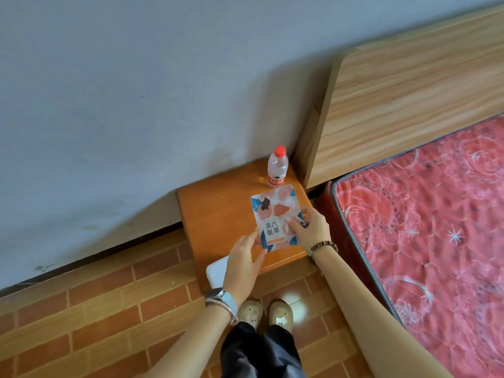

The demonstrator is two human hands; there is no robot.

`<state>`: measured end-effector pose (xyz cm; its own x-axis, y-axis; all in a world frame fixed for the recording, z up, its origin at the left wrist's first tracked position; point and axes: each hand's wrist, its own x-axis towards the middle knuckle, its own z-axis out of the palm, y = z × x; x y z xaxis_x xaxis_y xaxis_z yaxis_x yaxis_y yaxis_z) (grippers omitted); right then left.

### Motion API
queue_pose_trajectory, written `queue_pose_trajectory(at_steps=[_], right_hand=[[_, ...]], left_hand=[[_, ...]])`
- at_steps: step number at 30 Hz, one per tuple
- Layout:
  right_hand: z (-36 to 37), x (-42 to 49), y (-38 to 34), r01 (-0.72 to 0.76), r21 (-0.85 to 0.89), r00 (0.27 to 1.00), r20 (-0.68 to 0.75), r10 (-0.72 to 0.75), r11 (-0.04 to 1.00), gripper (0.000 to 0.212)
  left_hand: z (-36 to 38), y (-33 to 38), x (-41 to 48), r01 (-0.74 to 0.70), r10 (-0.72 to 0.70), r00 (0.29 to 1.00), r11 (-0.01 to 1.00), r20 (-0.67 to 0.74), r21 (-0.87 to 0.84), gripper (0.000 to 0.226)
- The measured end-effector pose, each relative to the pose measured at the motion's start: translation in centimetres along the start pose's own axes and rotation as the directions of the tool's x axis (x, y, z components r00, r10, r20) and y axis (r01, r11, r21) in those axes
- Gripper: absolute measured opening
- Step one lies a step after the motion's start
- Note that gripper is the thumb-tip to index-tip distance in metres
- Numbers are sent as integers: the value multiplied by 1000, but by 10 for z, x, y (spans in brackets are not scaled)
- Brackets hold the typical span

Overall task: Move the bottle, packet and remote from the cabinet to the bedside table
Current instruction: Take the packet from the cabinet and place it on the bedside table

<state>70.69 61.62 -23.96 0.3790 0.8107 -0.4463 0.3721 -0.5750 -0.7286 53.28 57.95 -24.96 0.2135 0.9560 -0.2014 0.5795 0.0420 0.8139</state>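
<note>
Flat orange-and-blue patterned packet, long axis 12-to-6, over orange wooden bedside table: right hand pinches its 3 o'clock edge, left hand fingers its 7 o'clock corner, clear red-capped bottle standing at 12.

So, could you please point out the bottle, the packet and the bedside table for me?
bottle (277, 170): head view, on its clear body above the red label.
packet (272, 214): head view, on the middle of its printed front.
bedside table (218, 214): head view, on the bare orange top left of the packet.
</note>
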Motion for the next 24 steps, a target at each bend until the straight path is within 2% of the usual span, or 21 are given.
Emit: queue_pose_trajectory(at_steps=[4, 10, 16, 21, 24], right_hand=[[22, 43, 18, 27, -54, 998, 67, -23, 998, 22], [59, 101, 64, 5, -91, 995, 97, 4, 996, 24], [110, 145, 87, 67, -200, 985, 171, -33, 978, 27], [144, 165, 85, 138, -225, 984, 139, -108, 965, 35], [155, 170, 86, 224, -274, 972, 135, -193, 935, 31]], left_hand=[[27, -22, 33, 65, -72, 989, 996, -132, -54, 40], [73, -69, 75, 174, -179, 972, 984, -152, -43, 40], [91, -124, 103, 207, -166, 967, 954, -191, 218, 34], [97, -155, 124, 215, -153, 970, 903, -191, 371, 39], [97, -162, 134, 188, -122, 977, 877, -173, 442, 35]])
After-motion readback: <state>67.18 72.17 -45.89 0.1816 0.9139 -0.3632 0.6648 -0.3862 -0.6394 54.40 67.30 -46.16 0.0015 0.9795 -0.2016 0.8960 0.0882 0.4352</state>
